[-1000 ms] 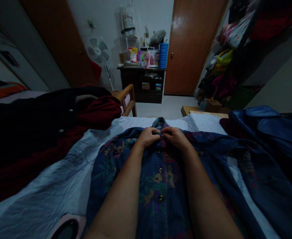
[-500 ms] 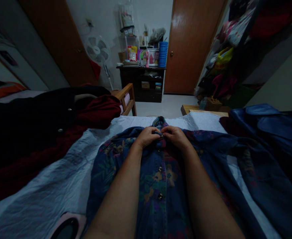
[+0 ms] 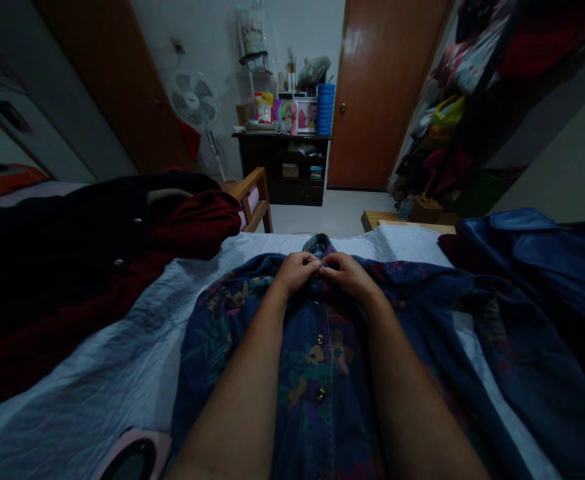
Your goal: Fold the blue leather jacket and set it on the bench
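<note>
A dark blue floral denim shirt (image 3: 302, 363) lies spread front side up, its collar (image 3: 317, 244) at the far end. Just below the collar, my left hand (image 3: 298, 272) pinches the front placket from the left. My right hand (image 3: 345, 272) grips the same spot from the right, fingertips meeting those of the left. The top button between them is hidden by the fingers. Further down the placket, a metal button (image 3: 320, 340) and another button (image 3: 320, 395) show, both sitting on the cloth. The shirt's right-side sleeve (image 3: 532, 360) stretches out to the right.
A light blue bed sheet (image 3: 122, 347) lies beneath. Dark and maroon clothes (image 3: 182, 227) are heaped at left, a blue garment (image 3: 537, 247) at right. A pink-edged object (image 3: 160, 443) lies near front left. Beyond stand a wooden chair (image 3: 257, 193), a fan (image 3: 192, 100) and a dark cabinet (image 3: 252, 163).
My fingertips have drawn closer together at the placket, and the top button that showed between them is now covered. The shirt lies as before.
</note>
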A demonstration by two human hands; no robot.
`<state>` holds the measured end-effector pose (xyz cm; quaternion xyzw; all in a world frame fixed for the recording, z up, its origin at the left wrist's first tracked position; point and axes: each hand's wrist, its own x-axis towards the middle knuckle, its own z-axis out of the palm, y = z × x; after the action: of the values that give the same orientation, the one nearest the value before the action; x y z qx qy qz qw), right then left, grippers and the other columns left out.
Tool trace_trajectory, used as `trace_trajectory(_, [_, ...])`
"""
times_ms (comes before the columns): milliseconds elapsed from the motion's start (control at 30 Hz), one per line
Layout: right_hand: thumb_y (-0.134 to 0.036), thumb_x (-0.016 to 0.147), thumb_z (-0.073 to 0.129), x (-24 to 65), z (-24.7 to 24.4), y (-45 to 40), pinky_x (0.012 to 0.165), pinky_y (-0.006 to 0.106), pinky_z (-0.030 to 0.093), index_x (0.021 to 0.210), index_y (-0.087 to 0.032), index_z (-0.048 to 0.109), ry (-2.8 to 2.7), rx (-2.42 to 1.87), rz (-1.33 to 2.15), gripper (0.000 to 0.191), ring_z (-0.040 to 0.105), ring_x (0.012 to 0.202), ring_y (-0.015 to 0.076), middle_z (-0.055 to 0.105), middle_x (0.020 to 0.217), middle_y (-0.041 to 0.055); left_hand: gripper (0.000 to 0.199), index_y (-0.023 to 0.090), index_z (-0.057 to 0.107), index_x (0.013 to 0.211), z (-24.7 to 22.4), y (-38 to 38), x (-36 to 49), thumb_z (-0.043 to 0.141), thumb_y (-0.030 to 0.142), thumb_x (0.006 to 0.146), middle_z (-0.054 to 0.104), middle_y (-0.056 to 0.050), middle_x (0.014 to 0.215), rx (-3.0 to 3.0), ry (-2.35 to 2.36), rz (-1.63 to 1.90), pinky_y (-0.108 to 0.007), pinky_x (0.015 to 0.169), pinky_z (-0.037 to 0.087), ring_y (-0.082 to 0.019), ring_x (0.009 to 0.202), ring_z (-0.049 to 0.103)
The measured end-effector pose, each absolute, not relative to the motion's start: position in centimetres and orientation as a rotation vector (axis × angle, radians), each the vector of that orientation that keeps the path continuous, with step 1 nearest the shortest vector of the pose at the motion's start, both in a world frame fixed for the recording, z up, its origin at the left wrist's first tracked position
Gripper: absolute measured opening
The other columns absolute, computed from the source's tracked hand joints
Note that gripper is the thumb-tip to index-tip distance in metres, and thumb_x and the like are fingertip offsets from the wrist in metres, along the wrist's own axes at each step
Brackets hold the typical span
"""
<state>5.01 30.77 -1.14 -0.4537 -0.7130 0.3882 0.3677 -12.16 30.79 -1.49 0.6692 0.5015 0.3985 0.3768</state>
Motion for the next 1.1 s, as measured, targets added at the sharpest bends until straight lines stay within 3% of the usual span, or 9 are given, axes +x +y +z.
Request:
trace_trajectory(467, [-0.025, 0.074, 0.062, 5.4, -1.1, 30.8, 0.064, 0.025, 0.038, 0.08, -0.018, 0.058, -2.031, -1.073, 0.96, 0.01, 0.05, 0.073, 0.0147, 0.055, 0.076, -0.0014, 0.021, 0.014, 0.064, 0.067, -1.5, 30.5, -12.0, 0.06, 0.035, 0.069, 0.06, 0.001, 0.06, 1.561, 1.176, 0.959, -0.024, 0.059, 0.04, -0.012, 0.058, 0.053])
trace_trajectory(733, [-0.043, 0.079, 0.06, 5.5, -1.3, 30.4, 0.05, 0.023, 0.033, 0.084, -0.019, 0.056, -1.83, -1.052, 1.309, 0.024, 0.044, 0.054, 0.0105, 0.05, 0.063, -0.0055, 0.022, 0.014, 0.065, 0.067, -1.1, 30.4, -12.1, 0.06, 0.036, 0.071, 0.059, 0.001, 0.062, 1.582, 1.206, 0.974, -0.024, 0.059, 0.039, -0.012, 0.06, 0.051])
trace_trajectory(1100, [-0.047, 0.08, 0.054, 5.5, -1.2, 30.6, 0.048, 0.023, 0.032, 0.076, -0.019, 0.056, -1.853, -1.069, 1.217, 0.028, 0.042, 0.051, 0.0103, 0.046, 0.058, -0.0052, 0.025, 0.014, 0.063, 0.068, -0.9, 30.1, -12.3, 0.059, 0.038, 0.074, 0.055, 0.002, 0.061, 1.604, 1.088, 0.933, -0.022, 0.057, 0.035, -0.01, 0.058, 0.047])
